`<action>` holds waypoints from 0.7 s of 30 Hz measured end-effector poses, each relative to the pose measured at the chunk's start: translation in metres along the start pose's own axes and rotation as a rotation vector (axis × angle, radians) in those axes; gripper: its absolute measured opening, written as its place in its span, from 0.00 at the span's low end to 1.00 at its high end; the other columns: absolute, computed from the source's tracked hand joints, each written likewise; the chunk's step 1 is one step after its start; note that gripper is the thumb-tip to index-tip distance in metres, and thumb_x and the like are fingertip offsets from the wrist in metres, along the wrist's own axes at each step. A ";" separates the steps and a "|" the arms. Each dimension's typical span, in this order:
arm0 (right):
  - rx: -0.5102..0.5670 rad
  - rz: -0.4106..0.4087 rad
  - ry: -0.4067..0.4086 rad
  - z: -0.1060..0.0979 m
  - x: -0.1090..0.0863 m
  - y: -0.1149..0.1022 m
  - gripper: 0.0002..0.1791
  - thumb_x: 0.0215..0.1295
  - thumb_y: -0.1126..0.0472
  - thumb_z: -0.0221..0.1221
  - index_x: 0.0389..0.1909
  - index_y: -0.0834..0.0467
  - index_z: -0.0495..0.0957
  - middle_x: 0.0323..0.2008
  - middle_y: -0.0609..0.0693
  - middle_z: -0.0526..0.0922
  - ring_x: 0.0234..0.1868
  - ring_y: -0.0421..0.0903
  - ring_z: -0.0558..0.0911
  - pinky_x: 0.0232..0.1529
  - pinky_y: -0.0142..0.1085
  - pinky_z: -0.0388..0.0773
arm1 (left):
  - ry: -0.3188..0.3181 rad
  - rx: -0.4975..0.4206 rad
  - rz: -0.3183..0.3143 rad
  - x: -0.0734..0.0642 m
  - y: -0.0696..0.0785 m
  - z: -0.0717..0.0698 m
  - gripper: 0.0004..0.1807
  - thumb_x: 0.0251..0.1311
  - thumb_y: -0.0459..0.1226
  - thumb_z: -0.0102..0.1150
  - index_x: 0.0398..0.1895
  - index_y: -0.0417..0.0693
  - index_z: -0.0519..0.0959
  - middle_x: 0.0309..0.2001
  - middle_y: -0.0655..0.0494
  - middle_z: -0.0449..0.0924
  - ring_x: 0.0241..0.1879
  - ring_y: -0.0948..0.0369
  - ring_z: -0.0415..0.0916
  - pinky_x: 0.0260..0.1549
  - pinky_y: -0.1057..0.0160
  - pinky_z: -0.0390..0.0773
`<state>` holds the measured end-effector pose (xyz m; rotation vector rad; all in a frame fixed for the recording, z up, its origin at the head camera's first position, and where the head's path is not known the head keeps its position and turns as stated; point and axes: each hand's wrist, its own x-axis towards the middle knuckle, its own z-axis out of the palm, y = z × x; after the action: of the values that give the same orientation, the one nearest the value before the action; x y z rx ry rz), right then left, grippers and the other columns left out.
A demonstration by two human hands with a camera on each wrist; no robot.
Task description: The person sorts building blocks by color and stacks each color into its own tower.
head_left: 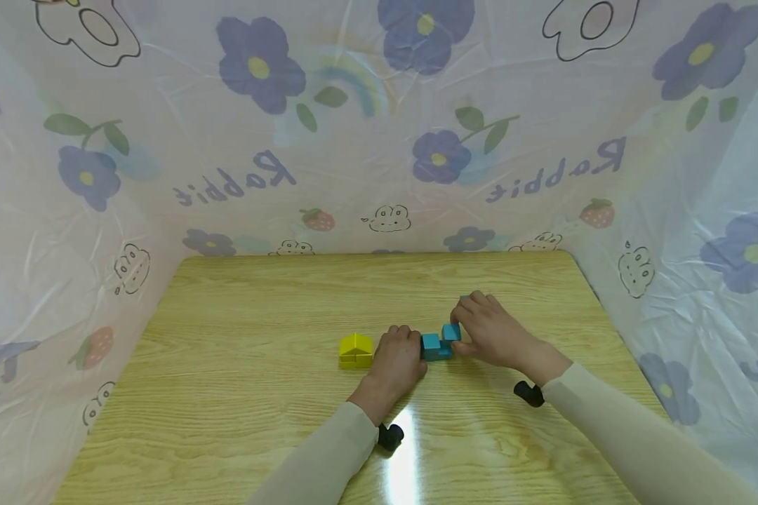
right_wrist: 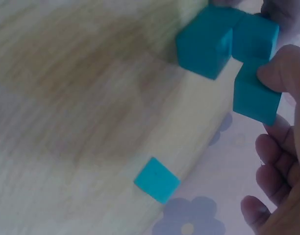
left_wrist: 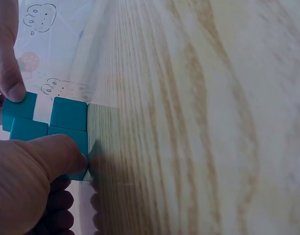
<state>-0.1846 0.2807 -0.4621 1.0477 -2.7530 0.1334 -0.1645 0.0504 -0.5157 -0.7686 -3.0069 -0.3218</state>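
A few blue-green cubes (head_left: 431, 346) form a small build on the wooden table, seen close in the left wrist view as cubes (left_wrist: 68, 112) set edge to edge. My left hand (head_left: 396, 361) holds the build from its left side, its thumb (left_wrist: 66, 154) lying across a lower cube. My right hand (head_left: 489, 330) pinches another blue-green cube (right_wrist: 257, 92) between thumb and fingers at the build's upper right corner. That cube meets its neighbour, but I cannot tell whether they are joined. A loose blue-green cube (right_wrist: 157, 180) lies apart, mostly hidden behind the right hand in the head view.
Left of my left hand stands a yellow block piece (head_left: 356, 351) with a peaked top. The wooden table (head_left: 246, 337) is bounded by a patterned cloth (head_left: 354, 140) at the back and sides. Black wrist straps (head_left: 391, 438) stick out below the sleeves.
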 end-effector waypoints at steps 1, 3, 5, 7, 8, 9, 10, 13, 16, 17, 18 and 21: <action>0.001 -0.002 -0.001 0.001 -0.001 -0.001 0.21 0.59 0.48 0.77 0.42 0.54 0.78 0.41 0.47 0.77 0.43 0.49 0.69 0.44 0.44 0.65 | 0.001 -0.001 0.000 0.000 0.000 0.000 0.21 0.65 0.47 0.71 0.53 0.43 0.82 0.46 0.52 0.80 0.43 0.56 0.71 0.49 0.58 0.77; 0.008 -0.007 -0.001 0.004 -0.002 -0.004 0.21 0.59 0.49 0.77 0.42 0.55 0.78 0.42 0.48 0.78 0.45 0.50 0.71 0.44 0.44 0.67 | 0.002 -0.003 -0.003 0.000 0.000 -0.001 0.21 0.65 0.47 0.71 0.53 0.43 0.82 0.45 0.52 0.80 0.43 0.56 0.71 0.49 0.58 0.77; 0.011 -0.009 0.001 0.006 -0.003 -0.006 0.20 0.59 0.49 0.76 0.42 0.55 0.79 0.42 0.48 0.79 0.48 0.51 0.74 0.46 0.46 0.69 | 0.000 -0.008 -0.006 0.000 0.000 -0.002 0.20 0.66 0.46 0.71 0.52 0.43 0.82 0.45 0.52 0.80 0.42 0.56 0.71 0.48 0.58 0.77; 0.018 -0.005 -0.002 0.008 -0.004 -0.008 0.20 0.59 0.49 0.76 0.42 0.56 0.79 0.43 0.49 0.79 0.51 0.53 0.75 0.47 0.47 0.70 | -0.003 -0.008 -0.008 0.000 0.000 -0.002 0.20 0.66 0.46 0.71 0.53 0.43 0.82 0.45 0.52 0.80 0.42 0.56 0.71 0.48 0.58 0.77; 0.020 -0.003 -0.003 0.009 -0.004 -0.009 0.20 0.59 0.49 0.76 0.42 0.55 0.79 0.43 0.49 0.80 0.52 0.54 0.75 0.48 0.47 0.71 | -0.006 -0.009 -0.010 0.000 0.000 -0.002 0.20 0.66 0.46 0.71 0.53 0.43 0.82 0.45 0.53 0.79 0.42 0.56 0.70 0.48 0.58 0.77; 0.019 0.000 -0.002 0.009 -0.004 -0.009 0.20 0.59 0.49 0.76 0.42 0.55 0.79 0.43 0.49 0.80 0.53 0.54 0.75 0.49 0.48 0.72 | -0.009 -0.010 -0.011 0.000 0.000 -0.002 0.20 0.66 0.46 0.71 0.52 0.43 0.82 0.44 0.53 0.79 0.42 0.56 0.70 0.48 0.58 0.76; 0.019 0.001 -0.001 0.010 -0.004 -0.009 0.20 0.59 0.49 0.76 0.42 0.55 0.79 0.43 0.49 0.80 0.54 0.54 0.76 0.49 0.48 0.72 | -0.009 -0.012 -0.012 0.000 0.000 -0.001 0.20 0.65 0.46 0.71 0.52 0.43 0.82 0.44 0.53 0.79 0.41 0.56 0.70 0.48 0.59 0.76; 0.016 0.001 0.001 0.011 -0.004 -0.010 0.20 0.59 0.49 0.77 0.42 0.55 0.79 0.43 0.49 0.79 0.51 0.52 0.75 0.48 0.48 0.71 | -0.007 -0.017 -0.014 0.000 0.000 -0.001 0.19 0.65 0.46 0.71 0.51 0.43 0.82 0.43 0.53 0.79 0.41 0.57 0.70 0.48 0.59 0.76; 0.008 -0.004 0.002 0.011 -0.005 -0.010 0.21 0.59 0.49 0.77 0.42 0.55 0.79 0.43 0.48 0.79 0.49 0.51 0.73 0.46 0.46 0.69 | -0.007 -0.019 -0.015 0.000 0.000 -0.001 0.19 0.64 0.45 0.71 0.51 0.44 0.82 0.43 0.53 0.79 0.41 0.57 0.70 0.48 0.59 0.76; 0.004 -0.004 0.001 0.012 -0.005 -0.010 0.21 0.59 0.49 0.77 0.42 0.55 0.79 0.43 0.48 0.79 0.48 0.50 0.73 0.45 0.46 0.68 | -0.007 -0.020 -0.017 0.000 0.000 -0.001 0.19 0.64 0.45 0.72 0.51 0.44 0.82 0.43 0.54 0.79 0.41 0.57 0.69 0.48 0.59 0.76; 0.003 -0.005 0.000 0.012 -0.005 -0.009 0.21 0.59 0.48 0.77 0.42 0.55 0.79 0.43 0.48 0.79 0.48 0.50 0.73 0.46 0.46 0.69 | -0.009 -0.019 -0.016 0.000 0.000 -0.001 0.19 0.64 0.45 0.72 0.51 0.44 0.82 0.43 0.54 0.79 0.41 0.57 0.69 0.48 0.59 0.76; 0.002 -0.002 -0.002 0.014 -0.005 -0.009 0.21 0.59 0.48 0.76 0.42 0.55 0.79 0.43 0.48 0.79 0.48 0.50 0.73 0.47 0.48 0.70 | -0.010 -0.018 -0.016 0.000 0.001 -0.001 0.19 0.64 0.45 0.72 0.51 0.43 0.82 0.43 0.53 0.79 0.40 0.57 0.69 0.47 0.59 0.76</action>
<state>-0.1770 0.2753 -0.4765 1.0517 -2.7540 0.1349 -0.1645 0.0508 -0.5146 -0.7507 -3.0247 -0.3466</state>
